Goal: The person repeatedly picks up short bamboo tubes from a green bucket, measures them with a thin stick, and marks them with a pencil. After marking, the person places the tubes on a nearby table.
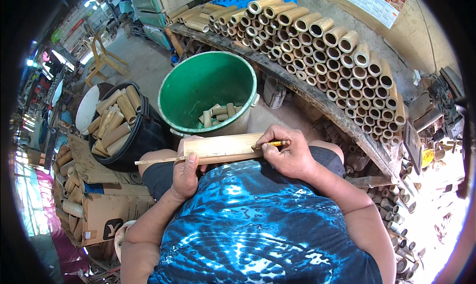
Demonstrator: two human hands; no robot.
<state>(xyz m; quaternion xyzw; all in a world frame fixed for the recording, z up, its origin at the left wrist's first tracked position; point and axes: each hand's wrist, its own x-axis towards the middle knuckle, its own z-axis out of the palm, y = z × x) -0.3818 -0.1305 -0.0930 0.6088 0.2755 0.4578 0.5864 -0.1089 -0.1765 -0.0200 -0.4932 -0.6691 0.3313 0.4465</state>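
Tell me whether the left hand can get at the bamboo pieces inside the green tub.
Probably not right away: the left hand is gripping the bamboo tube, and the near rim of the green tub stands before the bamboo pieces.

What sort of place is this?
It looks like a bamboo workshop: cut tubes are stacked on a long bench, shorter pieces fill a black bucket, and the right hand holds a pencil at another tube.
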